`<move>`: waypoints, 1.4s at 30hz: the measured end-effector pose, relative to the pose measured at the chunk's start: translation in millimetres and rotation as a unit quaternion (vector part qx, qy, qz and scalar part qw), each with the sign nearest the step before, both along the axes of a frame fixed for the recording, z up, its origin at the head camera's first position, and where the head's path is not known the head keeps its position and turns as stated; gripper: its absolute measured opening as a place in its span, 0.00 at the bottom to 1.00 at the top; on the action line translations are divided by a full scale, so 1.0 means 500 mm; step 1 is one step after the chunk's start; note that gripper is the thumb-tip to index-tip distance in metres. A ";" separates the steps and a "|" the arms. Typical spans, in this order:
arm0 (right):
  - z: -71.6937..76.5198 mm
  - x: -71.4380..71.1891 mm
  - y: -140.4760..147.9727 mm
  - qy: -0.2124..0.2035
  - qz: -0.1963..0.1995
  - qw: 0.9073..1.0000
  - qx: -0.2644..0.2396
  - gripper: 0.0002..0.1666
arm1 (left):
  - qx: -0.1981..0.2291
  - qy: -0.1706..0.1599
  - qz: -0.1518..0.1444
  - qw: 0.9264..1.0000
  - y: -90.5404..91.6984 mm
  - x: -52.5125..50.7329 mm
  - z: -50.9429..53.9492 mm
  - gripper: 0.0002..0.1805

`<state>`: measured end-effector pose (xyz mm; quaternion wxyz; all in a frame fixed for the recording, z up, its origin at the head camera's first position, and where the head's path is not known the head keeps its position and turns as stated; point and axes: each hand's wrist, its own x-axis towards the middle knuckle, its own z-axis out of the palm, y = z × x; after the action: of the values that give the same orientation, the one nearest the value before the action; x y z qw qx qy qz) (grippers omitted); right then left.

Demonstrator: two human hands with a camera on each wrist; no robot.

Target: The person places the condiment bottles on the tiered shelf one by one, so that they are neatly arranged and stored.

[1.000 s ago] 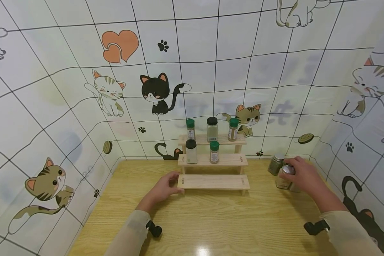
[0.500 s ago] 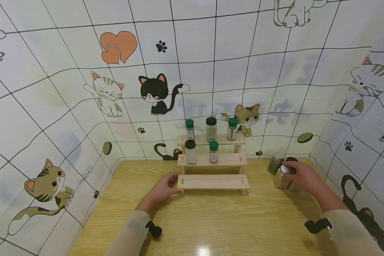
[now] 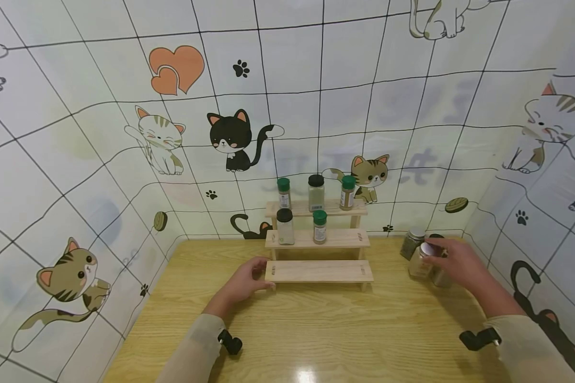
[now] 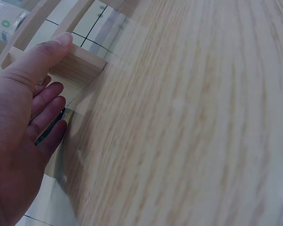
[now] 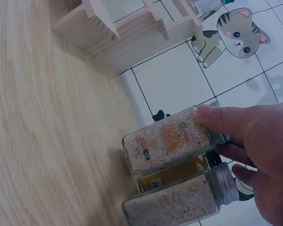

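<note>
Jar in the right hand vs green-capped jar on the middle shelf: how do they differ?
Cap: held jar silver, green-capped jar green. Body: held jar squarish, green-capped jar slimmer. State: held jar pinched by the right hand, green-capped jar standing on the middle shelf. Both are capped and labelled.

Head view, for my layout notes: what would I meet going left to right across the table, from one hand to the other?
Left hand → wooden rack → pinched jar → right hand.
</note>
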<state>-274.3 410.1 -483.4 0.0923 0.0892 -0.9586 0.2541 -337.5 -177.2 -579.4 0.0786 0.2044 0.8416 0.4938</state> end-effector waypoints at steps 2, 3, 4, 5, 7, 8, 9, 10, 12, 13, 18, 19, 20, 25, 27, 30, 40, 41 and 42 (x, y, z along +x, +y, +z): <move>0.006 0.000 -0.004 0.013 0.002 1.000 -0.012 0.36 | 0.000 0.000 0.000 1.000 0.000 0.000 0.000 0.41; 0.008 0.000 -0.006 0.019 0.002 1.000 -0.018 0.35 | 0.001 0.000 0.000 1.000 0.000 -0.001 -0.001 0.41; 0.010 0.000 -0.008 0.026 0.004 0.999 -0.021 0.34 | 0.001 -0.001 0.001 1.000 -0.001 -0.001 -0.001 0.41; 0.013 0.001 -0.010 0.032 0.004 0.999 -0.025 0.33 | 0.001 -0.001 0.002 1.000 -0.001 -0.002 -0.001 0.41; 0.017 0.002 -0.015 0.042 0.007 0.999 -0.031 0.32 | 0.000 -0.001 0.002 1.000 -0.001 -0.003 -0.001 0.41; 0.020 0.003 -0.018 0.047 0.007 0.998 -0.034 0.32 | -0.001 -0.002 0.003 1.000 -0.001 -0.004 -0.002 0.42; 0.022 0.003 -0.020 0.050 0.006 0.998 -0.036 0.31 | -0.001 -0.002 0.004 1.000 -0.001 -0.003 -0.001 0.42; 0.024 0.005 -0.023 0.052 0.005 0.998 -0.039 0.32 | -0.002 -0.001 0.004 1.000 -0.002 -0.004 -0.001 0.42; 0.028 0.007 -0.029 0.055 0.003 0.998 -0.044 0.32 | -0.006 0.000 0.004 1.000 -0.002 -0.003 -0.001 0.42; 0.030 0.008 -0.032 0.056 0.002 0.997 -0.047 0.33 | -0.007 0.000 0.003 1.000 -0.002 -0.003 0.000 0.42; 0.043 0.013 -0.051 0.064 -0.007 0.996 -0.062 0.35 | -0.013 0.002 -0.003 1.000 -0.002 -0.003 0.000 0.42; 0.046 0.014 -0.055 0.066 -0.010 0.996 -0.065 0.35 | -0.013 0.003 -0.003 1.000 -0.002 -0.004 -0.001 0.42; 0.049 0.014 -0.059 0.067 -0.013 0.995 -0.070 0.35 | -0.013 0.002 -0.004 1.000 -0.002 -0.004 -0.001 0.42; 0.060 0.015 -0.081 0.091 -0.030 0.991 -0.095 0.34 | -0.008 -0.001 -0.008 1.000 -0.003 -0.003 -0.003 0.42; 0.062 0.014 -0.089 0.104 -0.033 0.989 -0.102 0.33 | -0.007 0.000 -0.010 1.000 -0.004 -0.003 -0.003 0.43; 0.064 0.009 -0.099 0.118 -0.029 0.986 -0.113 0.31 | -0.005 0.003 -0.010 1.000 -0.006 -0.003 -0.004 0.42; 0.079 -0.002 -0.140 0.110 0.005 0.980 -0.164 0.29 | -0.004 -0.001 -0.005 1.000 -0.006 -0.004 -0.007 0.43; 0.083 -0.004 -0.146 0.109 0.008 0.980 -0.165 0.28 | -0.005 -0.002 -0.004 1.000 -0.006 -0.004 -0.007 0.43; 0.087 -0.005 -0.153 0.108 0.010 0.980 -0.167 0.28 | -0.005 -0.002 -0.004 1.000 -0.006 -0.004 -0.006 0.43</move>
<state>-276.9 333.9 -439.8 0.2066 0.1096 -0.8861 0.4001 -339.4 -180.1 -582.7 0.0831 0.2061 0.8433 0.4893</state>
